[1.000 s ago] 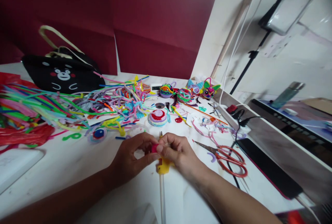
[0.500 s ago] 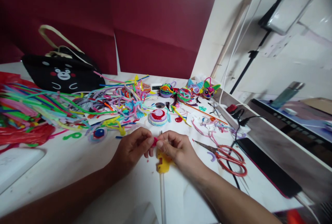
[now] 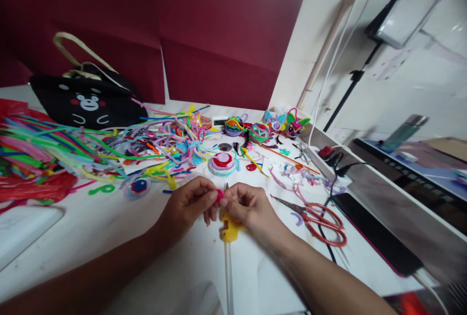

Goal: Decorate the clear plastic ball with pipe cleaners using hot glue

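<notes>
Between the fingertips of both hands is a small pinkish-red coil of pipe cleaner [image 3: 219, 195], partly covered by the fingers. My left hand [image 3: 192, 202] pinches it from the left, and my right hand [image 3: 245, 204] pinches it from the right. Under my right hand lies a yellow hot glue gun [image 3: 229, 227], its nozzle pointing away and a long glue stick trailing toward me. Just beyond the hands sits a round piece of coiled pipe cleaner [image 3: 222, 164] in red, lilac and pale blue.
Loose pipe cleaners [image 3: 175, 144] heap at the left, before a black bag [image 3: 87, 103]. Decorated balls [image 3: 260, 132] stand at the back. On the right are orange-handled scissors [image 3: 321, 220], a phone [image 3: 375, 232] and a power strip [image 3: 328, 164]. A white box [image 3: 29, 230] lies at left.
Both hands stay in nearly the same place. The red coil has turned slightly and shows a little more between the fingertips.
</notes>
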`<move>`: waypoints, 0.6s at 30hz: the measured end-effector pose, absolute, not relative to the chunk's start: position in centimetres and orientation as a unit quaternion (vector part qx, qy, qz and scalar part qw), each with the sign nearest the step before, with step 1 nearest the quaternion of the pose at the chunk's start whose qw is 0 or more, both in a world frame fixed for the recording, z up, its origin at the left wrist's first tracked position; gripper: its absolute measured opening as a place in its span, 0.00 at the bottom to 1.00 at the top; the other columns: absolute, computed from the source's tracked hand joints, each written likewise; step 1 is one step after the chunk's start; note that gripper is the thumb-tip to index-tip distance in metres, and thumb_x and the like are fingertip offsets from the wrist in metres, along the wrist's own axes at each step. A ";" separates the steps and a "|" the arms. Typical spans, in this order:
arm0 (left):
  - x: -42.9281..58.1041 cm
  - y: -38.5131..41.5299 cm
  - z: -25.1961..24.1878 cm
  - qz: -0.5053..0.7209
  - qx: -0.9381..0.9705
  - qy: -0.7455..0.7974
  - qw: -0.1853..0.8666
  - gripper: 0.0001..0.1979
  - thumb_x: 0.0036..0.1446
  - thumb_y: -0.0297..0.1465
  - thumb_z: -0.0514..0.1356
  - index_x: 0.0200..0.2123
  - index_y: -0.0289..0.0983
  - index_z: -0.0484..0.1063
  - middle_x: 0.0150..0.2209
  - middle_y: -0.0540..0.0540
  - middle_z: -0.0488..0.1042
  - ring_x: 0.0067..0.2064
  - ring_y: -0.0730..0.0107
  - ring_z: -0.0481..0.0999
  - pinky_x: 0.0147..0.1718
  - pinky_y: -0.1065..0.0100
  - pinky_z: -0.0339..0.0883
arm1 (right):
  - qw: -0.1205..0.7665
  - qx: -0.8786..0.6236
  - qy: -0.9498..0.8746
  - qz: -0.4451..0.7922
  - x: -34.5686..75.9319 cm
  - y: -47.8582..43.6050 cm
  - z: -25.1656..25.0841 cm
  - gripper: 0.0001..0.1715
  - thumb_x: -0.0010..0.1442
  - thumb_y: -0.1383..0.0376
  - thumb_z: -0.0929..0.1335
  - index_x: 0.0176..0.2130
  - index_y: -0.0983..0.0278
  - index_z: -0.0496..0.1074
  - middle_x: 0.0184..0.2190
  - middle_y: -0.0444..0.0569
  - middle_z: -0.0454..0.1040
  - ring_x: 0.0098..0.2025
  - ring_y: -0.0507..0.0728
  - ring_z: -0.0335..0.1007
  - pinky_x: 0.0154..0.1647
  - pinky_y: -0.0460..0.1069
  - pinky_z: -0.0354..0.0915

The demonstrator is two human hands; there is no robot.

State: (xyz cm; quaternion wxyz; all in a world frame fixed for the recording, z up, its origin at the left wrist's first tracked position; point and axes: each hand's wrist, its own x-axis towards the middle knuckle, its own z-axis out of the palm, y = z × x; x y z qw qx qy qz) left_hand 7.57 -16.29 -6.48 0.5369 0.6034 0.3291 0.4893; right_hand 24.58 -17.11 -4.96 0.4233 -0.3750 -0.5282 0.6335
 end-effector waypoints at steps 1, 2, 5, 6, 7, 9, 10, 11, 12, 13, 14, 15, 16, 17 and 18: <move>7.5 -16.3 -6.5 0.484 0.604 0.331 0.539 0.09 0.60 0.36 0.60 0.34 0.36 0.68 0.20 0.53 0.74 0.20 0.74 0.73 0.18 0.74 0.68 | 0.424 -0.376 -0.531 0.631 24.6 -17.1 -5.0 0.20 0.46 0.54 0.75 0.28 0.66 0.68 0.18 0.40 0.67 0.17 0.47 0.60 0.18 0.45 0.65; 7.5 -16.3 -6.5 0.478 0.606 0.334 0.541 0.09 0.60 0.36 0.60 0.34 0.36 0.69 0.20 0.52 0.74 0.20 0.74 0.73 0.18 0.73 0.68 | 0.423 -0.377 -0.533 0.628 24.7 -17.0 -5.0 0.20 0.47 0.54 0.75 0.28 0.66 0.68 0.18 0.40 0.67 0.17 0.47 0.60 0.18 0.44 0.64; 7.5 -16.3 -6.2 0.464 0.613 0.349 0.535 0.12 0.60 0.39 0.59 0.35 0.35 0.70 0.20 0.52 0.73 0.21 0.73 0.73 0.19 0.73 0.68 | 0.419 -0.381 -0.540 0.622 24.7 -17.0 -5.0 0.18 0.48 0.56 0.74 0.29 0.66 0.69 0.18 0.40 0.67 0.17 0.48 0.61 0.17 0.44 0.64; 7.6 -16.4 -6.0 0.462 0.615 0.355 0.531 0.12 0.59 0.39 0.60 0.35 0.34 0.70 0.19 0.52 0.73 0.20 0.74 0.72 0.19 0.73 0.68 | 0.416 -0.382 -0.543 0.621 24.7 -17.0 -5.0 0.17 0.48 0.56 0.74 0.29 0.66 0.69 0.18 0.41 0.68 0.17 0.48 0.62 0.18 0.45 0.64; 7.6 -16.4 -5.9 0.462 0.615 0.361 0.527 0.13 0.58 0.40 0.61 0.34 0.34 0.70 0.19 0.52 0.72 0.20 0.74 0.72 0.19 0.73 0.68 | 0.413 -0.382 -0.545 0.622 24.7 -17.0 -5.1 0.17 0.49 0.56 0.73 0.29 0.66 0.69 0.19 0.41 0.69 0.17 0.48 0.63 0.18 0.45 0.65; 7.7 -16.5 -5.7 0.463 0.613 0.372 0.521 0.13 0.56 0.39 0.62 0.32 0.34 0.70 0.18 0.52 0.72 0.19 0.75 0.71 0.19 0.74 0.67 | 0.410 -0.380 -0.548 0.622 24.7 -17.0 -5.2 0.16 0.49 0.57 0.73 0.29 0.66 0.69 0.19 0.42 0.69 0.18 0.48 0.63 0.19 0.46 0.67; 7.7 -16.5 -5.6 0.463 0.611 0.377 0.519 0.13 0.55 0.39 0.63 0.31 0.34 0.70 0.18 0.53 0.71 0.19 0.75 0.70 0.19 0.74 0.67 | 0.409 -0.380 -0.548 0.623 24.7 -17.0 -5.2 0.16 0.49 0.57 0.73 0.29 0.66 0.69 0.20 0.42 0.70 0.18 0.48 0.63 0.20 0.47 0.67; 7.8 -16.5 -5.6 0.463 0.610 0.381 0.518 0.12 0.55 0.39 0.63 0.31 0.35 0.70 0.18 0.53 0.72 0.19 0.76 0.70 0.19 0.74 0.67 | 0.408 -0.380 -0.548 0.623 24.7 -17.0 -5.3 0.15 0.49 0.57 0.73 0.29 0.66 0.69 0.20 0.42 0.70 0.18 0.48 0.63 0.20 0.47 0.68; 7.8 -16.5 -5.5 0.462 0.609 0.385 0.517 0.12 0.55 0.38 0.63 0.30 0.35 0.70 0.18 0.53 0.72 0.19 0.75 0.71 0.19 0.74 0.67 | 0.409 -0.381 -0.547 0.623 24.7 -17.0 -5.3 0.15 0.49 0.58 0.73 0.29 0.66 0.69 0.20 0.42 0.70 0.17 0.48 0.63 0.20 0.47 0.68; 7.7 -16.5 -5.6 0.461 0.610 0.387 0.516 0.11 0.55 0.38 0.63 0.30 0.35 0.70 0.18 0.53 0.72 0.20 0.76 0.71 0.19 0.74 0.67 | 0.409 -0.382 -0.546 0.623 24.6 -17.0 -5.4 0.15 0.49 0.58 0.73 0.29 0.66 0.69 0.20 0.41 0.70 0.17 0.48 0.63 0.20 0.47 0.68; 7.7 -16.5 -5.6 0.460 0.612 0.388 0.513 0.11 0.55 0.37 0.63 0.30 0.35 0.70 0.18 0.52 0.72 0.20 0.76 0.71 0.20 0.74 0.67 | 0.410 -0.383 -0.544 0.624 24.6 -17.1 -5.4 0.15 0.48 0.58 0.73 0.29 0.66 0.69 0.20 0.41 0.70 0.17 0.47 0.62 0.20 0.47 0.68; 7.7 -16.5 -5.6 0.461 0.615 0.387 0.510 0.10 0.56 0.37 0.62 0.30 0.35 0.70 0.18 0.52 0.73 0.20 0.76 0.71 0.20 0.74 0.67 | 0.411 -0.382 -0.542 0.626 24.6 -17.1 -5.4 0.16 0.48 0.58 0.74 0.29 0.66 0.69 0.20 0.41 0.69 0.17 0.47 0.62 0.20 0.46 0.68; 7.6 -16.4 -5.7 0.462 0.619 0.384 0.506 0.10 0.56 0.36 0.62 0.30 0.35 0.70 0.19 0.52 0.73 0.20 0.76 0.71 0.20 0.75 0.67 | 0.413 -0.381 -0.539 0.628 24.5 -17.1 -5.4 0.16 0.47 0.59 0.74 0.29 0.66 0.69 0.20 0.40 0.69 0.17 0.47 0.62 0.20 0.46 0.68; 7.6 -16.4 -5.7 0.465 0.621 0.382 0.502 0.10 0.56 0.36 0.62 0.30 0.35 0.71 0.19 0.52 0.73 0.20 0.77 0.71 0.20 0.75 0.67 | 0.415 -0.380 -0.536 0.629 24.5 -17.1 -5.4 0.16 0.46 0.59 0.75 0.29 0.66 0.69 0.20 0.40 0.69 0.17 0.47 0.62 0.20 0.46 0.69; 7.6 -16.4 -5.7 0.469 0.622 0.381 0.498 0.09 0.57 0.36 0.62 0.29 0.35 0.71 0.20 0.52 0.74 0.21 0.77 0.71 0.20 0.75 0.67 | 0.418 -0.379 -0.534 0.630 24.5 -17.1 -5.4 0.17 0.46 0.59 0.75 0.29 0.66 0.69 0.19 0.40 0.69 0.18 0.47 0.62 0.20 0.46 0.69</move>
